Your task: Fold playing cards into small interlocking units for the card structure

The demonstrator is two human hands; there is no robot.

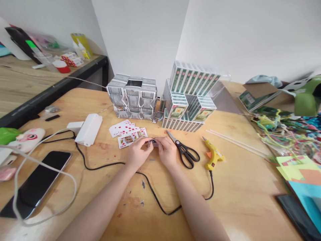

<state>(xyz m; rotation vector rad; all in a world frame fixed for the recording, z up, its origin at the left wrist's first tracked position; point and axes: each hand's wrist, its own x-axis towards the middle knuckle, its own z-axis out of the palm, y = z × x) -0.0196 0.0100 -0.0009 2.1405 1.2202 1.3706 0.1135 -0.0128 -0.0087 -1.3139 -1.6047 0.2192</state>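
Between my left hand [138,151] and my right hand [167,149] is a small grey-and-white piece [151,143] that looks like a folded playing card; fingers hide most of it. Both hands pinch it above the middle of the table. Just beyond my left hand, loose playing cards [122,129] lie face up in an overlapping spread. Black-handled scissors [186,151] lie beside my right hand. Farther right sits a yellow hot glue gun [214,154], its black cord passing under both forearms. Behind the cards stands a boxy structure of folded cards [134,98].
Stacked card boxes [187,97] stand at the back. At left are a white power strip [89,130], a phone [37,184] and a looping white cable. Clear glue sticks [235,143] lie at right, near coloured paper [304,187] and tangled pipe cleaners [281,134].
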